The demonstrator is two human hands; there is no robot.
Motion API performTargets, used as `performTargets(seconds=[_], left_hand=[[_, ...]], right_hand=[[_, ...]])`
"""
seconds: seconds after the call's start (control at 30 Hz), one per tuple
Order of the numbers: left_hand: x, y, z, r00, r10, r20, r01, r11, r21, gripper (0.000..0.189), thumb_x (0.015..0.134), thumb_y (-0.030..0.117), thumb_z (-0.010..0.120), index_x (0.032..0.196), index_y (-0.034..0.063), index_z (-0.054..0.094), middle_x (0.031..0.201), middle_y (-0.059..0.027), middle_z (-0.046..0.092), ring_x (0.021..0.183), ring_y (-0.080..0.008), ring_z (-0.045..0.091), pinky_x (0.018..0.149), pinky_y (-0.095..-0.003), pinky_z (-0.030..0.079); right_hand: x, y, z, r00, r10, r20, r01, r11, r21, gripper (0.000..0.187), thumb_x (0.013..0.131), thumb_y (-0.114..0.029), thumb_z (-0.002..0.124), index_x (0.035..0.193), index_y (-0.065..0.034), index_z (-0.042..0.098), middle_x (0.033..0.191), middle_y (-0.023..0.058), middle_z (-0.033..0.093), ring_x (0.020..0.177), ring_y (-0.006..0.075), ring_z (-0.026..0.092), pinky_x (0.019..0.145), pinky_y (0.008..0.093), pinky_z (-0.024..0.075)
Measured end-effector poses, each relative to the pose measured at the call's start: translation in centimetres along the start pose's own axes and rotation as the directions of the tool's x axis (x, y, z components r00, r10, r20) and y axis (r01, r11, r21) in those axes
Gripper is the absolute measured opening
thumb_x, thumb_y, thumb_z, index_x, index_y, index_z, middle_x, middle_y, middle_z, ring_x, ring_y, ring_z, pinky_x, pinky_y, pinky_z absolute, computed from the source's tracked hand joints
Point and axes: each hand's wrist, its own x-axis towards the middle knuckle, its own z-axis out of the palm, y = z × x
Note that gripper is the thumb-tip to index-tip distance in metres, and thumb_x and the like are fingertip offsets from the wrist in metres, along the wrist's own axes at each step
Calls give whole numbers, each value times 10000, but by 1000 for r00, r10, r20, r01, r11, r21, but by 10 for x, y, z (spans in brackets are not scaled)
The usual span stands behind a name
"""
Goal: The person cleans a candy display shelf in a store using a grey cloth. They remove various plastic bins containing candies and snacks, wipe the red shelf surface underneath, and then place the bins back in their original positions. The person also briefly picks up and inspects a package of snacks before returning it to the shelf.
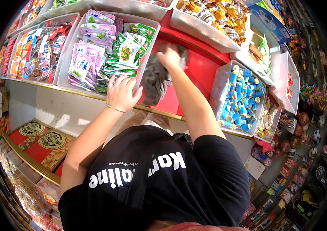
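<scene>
My right hand (170,59) presses a crumpled grey cloth (155,82) onto the red shelf surface (193,69); the hand and the cloth's far end are blurred. My left hand (123,91) grips the near right corner of a translucent plastic bin (149,47), with fingers over the rim and the thumb outside. Inside that bin lie purple-and-white snack packets (89,55) on the left and green snack packets (130,52) on the right.
Right of the red surface stands a bin of blue-wrapped candies (240,98). Behind is a bin of gold-and-brown wrapped sweets (218,17). More snacks fill a bin (46,49) at left. A gold edge strip (163,113) runs along the shelf front. Hanging toys and balls (299,127) line the right.
</scene>
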Motion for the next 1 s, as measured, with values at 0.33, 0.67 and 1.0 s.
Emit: performTargets(seconds=[0.33,0.67,1.0], left_hand=[[7,2,0,999,6,-51,-6,1000,-10,288,729,330,570,893,93,580,859,-66,605,940,-221,535,890,-477,322],[7,6,0,999,-7,-32,6,999,-37,269,725,312,560,866,83,549,857,-60,606,924,-218,539,877,-482,333],[6,4,2,999,8,-35,-8,1000,-10,264,739,295,552,888,77,560,851,-67,613,886,-218,559,891,-453,335]], right_hand=[[31,45,17,769,-611,-189,585,791,-178,646,728,-439,550,1247,-88,393,1271,113,419,1171,265,390,981,370,293],[12,153,-16,738,271,-617,-161,960,229,477,620,-340,625,968,-24,542,1096,197,487,1047,348,455,902,397,367],[-19,37,-12,961,-277,-5,276,959,-72,487,626,-326,598,1012,-34,545,1045,193,549,990,319,521,887,395,397]])
